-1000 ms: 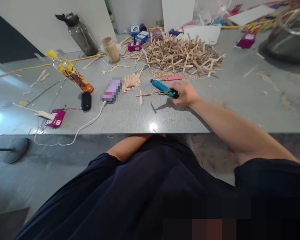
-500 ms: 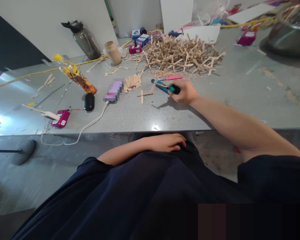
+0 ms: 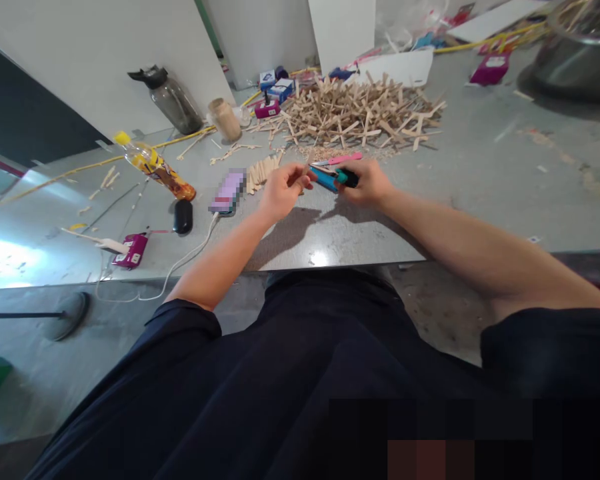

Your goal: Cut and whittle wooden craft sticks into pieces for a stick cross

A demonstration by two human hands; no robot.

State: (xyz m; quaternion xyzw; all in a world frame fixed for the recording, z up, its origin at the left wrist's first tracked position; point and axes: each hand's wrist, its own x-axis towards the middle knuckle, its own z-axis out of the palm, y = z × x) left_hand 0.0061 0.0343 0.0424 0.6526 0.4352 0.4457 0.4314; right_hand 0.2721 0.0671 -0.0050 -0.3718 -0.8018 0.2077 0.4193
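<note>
A small, thin strip of tan wood [image 3: 309, 164] stands up at the fingertips of the left hand [image 3: 281, 193], whose thumb and fingers appear to pinch its lower end. Just to the right of that pinch, the right hand [image 3: 366, 183] has its fingers wrapped around slim metal pliers with black and teal handles [image 3: 349, 178], the nose pointing at the strip. Whether the pliers' jaws bite the wood or only sit beside it, I cannot tell.

Between the two grips, under the pliers' nose, lies a long, bright blue tool [image 3: 323, 179]; just beyond it is a slim tool with a pink handle [image 3: 345, 159]. Further beyond both hands spreads a large, tangled heap of flat wooden sticks [image 3: 363, 117], with small pale wood crumbs [image 3: 380, 155] along its near edge. Just beyond the left hand is a row of pale flat sticks [image 3: 263, 172], and to its left a phone with a purple screen [image 3: 229, 190].

Such thin wood could split if the pliers squeeze or twist too hard. With the left fingertips so near the metal nose, a slip could nip them. The blue tool beneath could also snag the pliers if they dip.
</note>
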